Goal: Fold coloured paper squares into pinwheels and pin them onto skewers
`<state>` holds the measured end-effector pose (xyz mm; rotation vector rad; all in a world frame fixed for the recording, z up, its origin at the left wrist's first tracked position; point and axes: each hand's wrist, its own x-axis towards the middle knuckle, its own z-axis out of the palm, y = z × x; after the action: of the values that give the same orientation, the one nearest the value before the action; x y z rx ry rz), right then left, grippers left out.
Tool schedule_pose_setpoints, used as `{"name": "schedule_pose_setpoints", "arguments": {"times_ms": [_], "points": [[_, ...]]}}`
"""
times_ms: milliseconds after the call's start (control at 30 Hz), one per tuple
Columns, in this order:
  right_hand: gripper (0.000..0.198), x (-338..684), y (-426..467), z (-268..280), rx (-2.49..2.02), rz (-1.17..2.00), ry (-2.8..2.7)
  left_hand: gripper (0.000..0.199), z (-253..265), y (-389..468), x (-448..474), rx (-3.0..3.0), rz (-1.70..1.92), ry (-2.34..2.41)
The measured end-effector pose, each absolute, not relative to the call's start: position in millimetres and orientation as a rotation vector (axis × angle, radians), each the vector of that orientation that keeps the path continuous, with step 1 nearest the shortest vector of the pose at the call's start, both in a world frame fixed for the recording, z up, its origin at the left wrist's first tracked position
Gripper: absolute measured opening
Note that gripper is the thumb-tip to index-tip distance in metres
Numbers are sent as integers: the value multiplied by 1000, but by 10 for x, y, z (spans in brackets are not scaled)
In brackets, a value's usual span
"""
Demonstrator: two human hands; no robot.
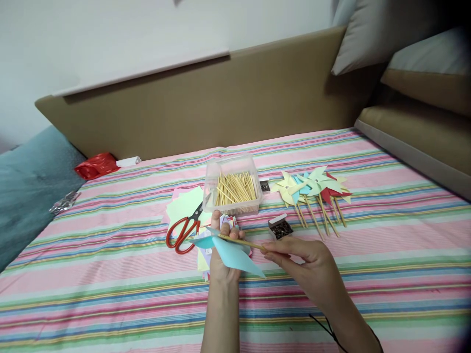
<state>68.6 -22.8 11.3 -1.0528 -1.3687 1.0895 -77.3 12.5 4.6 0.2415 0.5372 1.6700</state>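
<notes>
Between my hands is a light blue paper pinwheel point(235, 256) on a thin wooden stick point(245, 242). My left hand point(225, 262) is behind the paper, its fingers closed around the pinwheel's middle, partly hidden by the blades. With thumb and fingertips, my right hand point(307, 262) pinches the far end of the stick. Just beyond my right hand is a small open box of dark pins point(280, 228). Paper pieces point(203, 260) lie under and beside my left hand. Red-handled scissors point(187, 230) rest on pale paper sheets point(180, 208) to the left.
A clear plastic box point(231, 212) of wooden sticks point(235, 189) stands ahead. Finished pinwheels point(312, 186) lie in a pile at the right, near another small box of pins point(265, 186). A red plastic bag point(96, 166) sits far left on the striped cloth point(140, 294).
</notes>
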Motion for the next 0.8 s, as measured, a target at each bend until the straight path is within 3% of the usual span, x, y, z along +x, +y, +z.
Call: {"name": "schedule_pose_setpoints", "arguments": {"times_ms": [533, 700, 800], "points": [[20, 693, -217, 166, -1007, 1060, -1416, 32, 29, 137, -800, 345, 1686, 549], [20, 691, -224, 171, -999, 1049, -1414, 46, 33, 134, -822, 387, 1658, 533], [21, 692, -220, 171, -992, 1040, -1419, 43, 30, 138, -824, 387, 1670, 531]]}}
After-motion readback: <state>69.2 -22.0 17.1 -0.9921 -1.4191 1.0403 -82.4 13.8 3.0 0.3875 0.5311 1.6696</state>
